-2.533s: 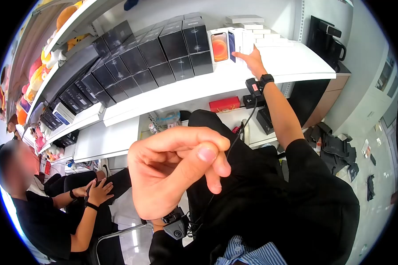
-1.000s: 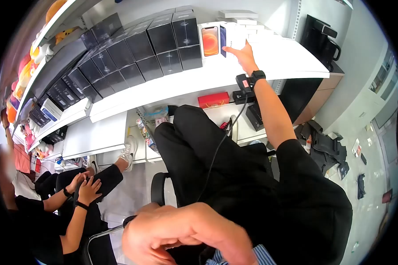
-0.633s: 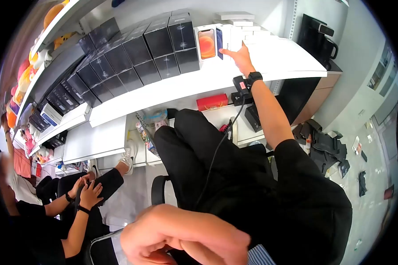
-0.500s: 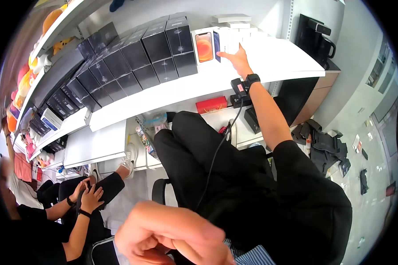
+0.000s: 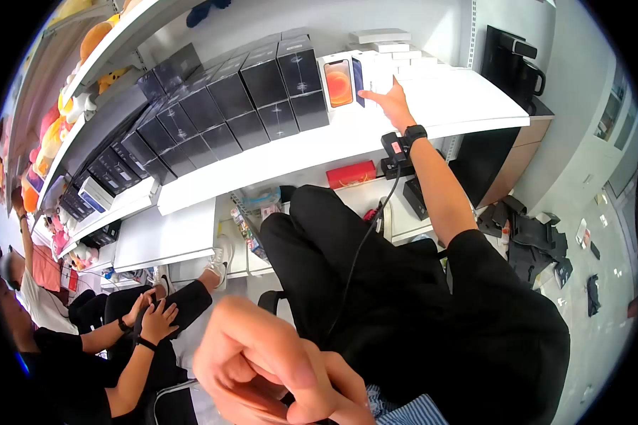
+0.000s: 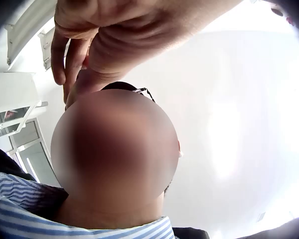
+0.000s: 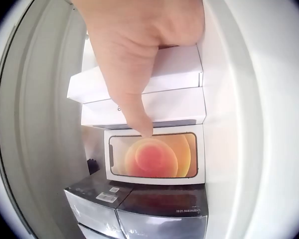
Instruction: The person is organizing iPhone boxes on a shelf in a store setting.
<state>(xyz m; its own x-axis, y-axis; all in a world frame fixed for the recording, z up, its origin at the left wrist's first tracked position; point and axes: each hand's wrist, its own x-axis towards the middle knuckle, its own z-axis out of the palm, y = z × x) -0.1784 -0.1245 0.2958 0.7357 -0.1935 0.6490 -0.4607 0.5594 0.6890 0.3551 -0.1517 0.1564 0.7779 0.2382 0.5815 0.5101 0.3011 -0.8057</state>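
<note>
My right hand (image 5: 392,103) is at the row of upright phone boxes on the white shelf (image 5: 475,106). Its thumb lies to the left across the white phone boxes (image 7: 177,107), spread away from the other fingers, which are mostly hidden. In the right wrist view the thumb tip reaches the edge of the phone box with an orange screen picture (image 7: 154,157). Beside that box stands one with a dark blue front (image 5: 359,79). My left hand (image 5: 273,365) is raised close to the head camera, fingers loosely curled, nothing visible in it; the left wrist view shows it before a blurred face.
Black boxes (image 5: 262,85) are stacked two high left of the phone boxes. Small white boxes (image 5: 404,57) lie behind my right hand. A red box (image 5: 351,174) sits on the lower shelf. A seated person (image 5: 71,361) is at the left. A cable (image 5: 365,248) runs from my right wrist.
My left hand has dropped from the middle of the head view to its bottom edge, its fingers shifting slightly. The right hand stays at the phone boxes.
</note>
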